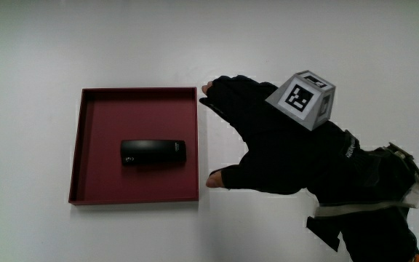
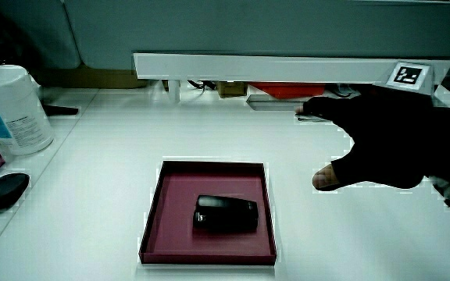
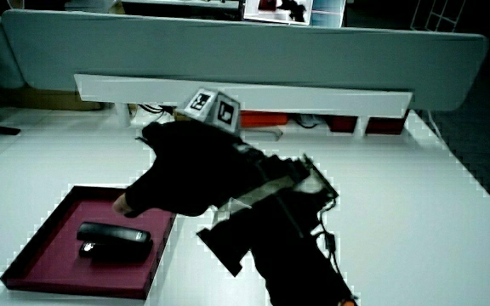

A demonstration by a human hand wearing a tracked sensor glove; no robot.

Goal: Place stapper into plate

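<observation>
A black stapler [image 1: 153, 153] lies flat inside the dark red square plate [image 1: 93, 109], near its middle. Both side views show the stapler [image 2: 225, 215] [image 3: 114, 240] resting in the plate [image 2: 176, 238] [image 3: 45, 255]. The gloved hand [image 1: 257, 138] hovers beside the plate, just off its edge, fingers spread and holding nothing. Its thumb tip sits close to the plate's rim. A patterned cube [image 1: 305, 98] rides on the back of the hand. In both side views the hand [image 2: 381, 144] [image 3: 185, 170] is raised a little above the table.
A white canister [image 2: 10, 109] and a black oval object [image 2: 5, 190] sit at the table's edge in a side view. A low white partition [image 2: 272, 66] [image 3: 245, 93] runs along the table, with small items under it.
</observation>
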